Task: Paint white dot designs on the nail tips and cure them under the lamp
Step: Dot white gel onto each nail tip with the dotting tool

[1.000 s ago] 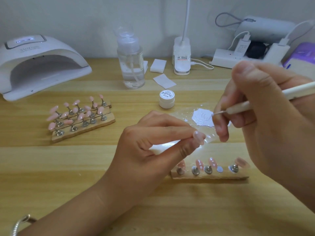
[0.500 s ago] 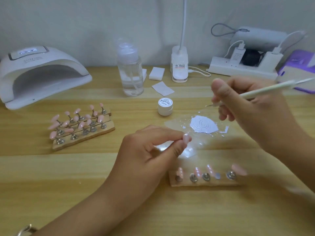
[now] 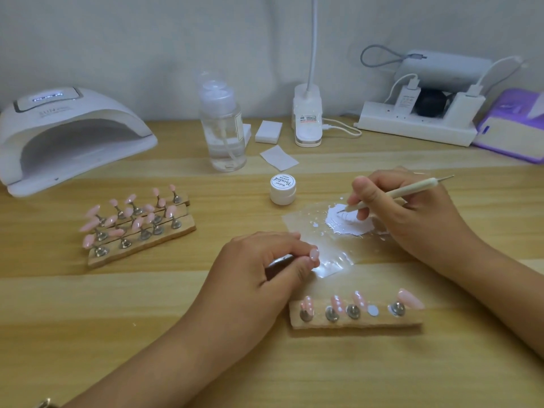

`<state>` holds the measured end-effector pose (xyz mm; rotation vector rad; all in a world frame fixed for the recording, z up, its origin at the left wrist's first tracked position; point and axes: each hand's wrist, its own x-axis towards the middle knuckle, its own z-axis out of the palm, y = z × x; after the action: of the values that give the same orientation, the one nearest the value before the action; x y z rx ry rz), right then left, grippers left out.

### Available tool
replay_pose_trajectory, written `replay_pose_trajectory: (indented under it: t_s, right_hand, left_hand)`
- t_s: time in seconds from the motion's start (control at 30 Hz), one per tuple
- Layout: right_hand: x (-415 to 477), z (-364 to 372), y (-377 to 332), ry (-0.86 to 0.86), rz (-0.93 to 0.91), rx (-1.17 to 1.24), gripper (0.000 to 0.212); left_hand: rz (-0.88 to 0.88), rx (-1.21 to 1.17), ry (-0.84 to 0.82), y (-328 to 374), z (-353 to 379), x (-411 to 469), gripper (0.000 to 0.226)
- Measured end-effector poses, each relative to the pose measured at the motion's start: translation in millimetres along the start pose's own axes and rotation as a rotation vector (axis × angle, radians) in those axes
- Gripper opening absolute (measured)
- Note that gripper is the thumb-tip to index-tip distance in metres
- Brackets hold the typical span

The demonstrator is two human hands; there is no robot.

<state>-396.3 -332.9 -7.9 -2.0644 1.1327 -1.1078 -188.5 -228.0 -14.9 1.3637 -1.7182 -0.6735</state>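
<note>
Beside the jar [image 3: 283,189], the right hand [image 3: 412,219] pinches a dotting tool [image 3: 403,191] dipped in white paint [image 3: 350,225]; the left hand [image 3: 253,275] pinches a nail tip [image 3: 314,254].

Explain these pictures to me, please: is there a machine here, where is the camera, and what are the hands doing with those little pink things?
No machine here: these are a person's two bare hands, filmed by one camera worn on the head, looking down at a wooden table. The left hand pinches a pink nail tip on its small stand. The right hand holds a dotting tool like a pen, its point in white paint on a clear sheet. Nearest lies a wooden holder with three dotted tips, one plain tip and one free spot. On the left sit more holders carrying pink tips. Behind are a small white jar, a pump bottle and the white curing lamp.
</note>
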Motion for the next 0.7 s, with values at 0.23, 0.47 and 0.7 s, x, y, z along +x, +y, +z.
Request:
replay_pose_trajectory:
  t_s: [0.23, 0.47, 0.7]
  right_hand:
    - [0.2, 0.6, -0.1, -0.022, 0.011, 0.002, 0.036]
    - [-0.6, -0.7, -0.6, 0.011, -0.007, 0.018, 0.037]
    - [-0.2, -0.1, -0.2, -0.017, 0.001, 0.013, 0.036]
  left_hand:
    - [-0.010, 0.011, -0.004, -0.9, 0.2, -0.5, 0.009]
    - [-0.012, 0.015, -0.005, -0.8, 0.4, -0.6, 0.011]
    - [-0.019, 0.015, -0.002, -1.4, 0.9, -1.1, 0.010]
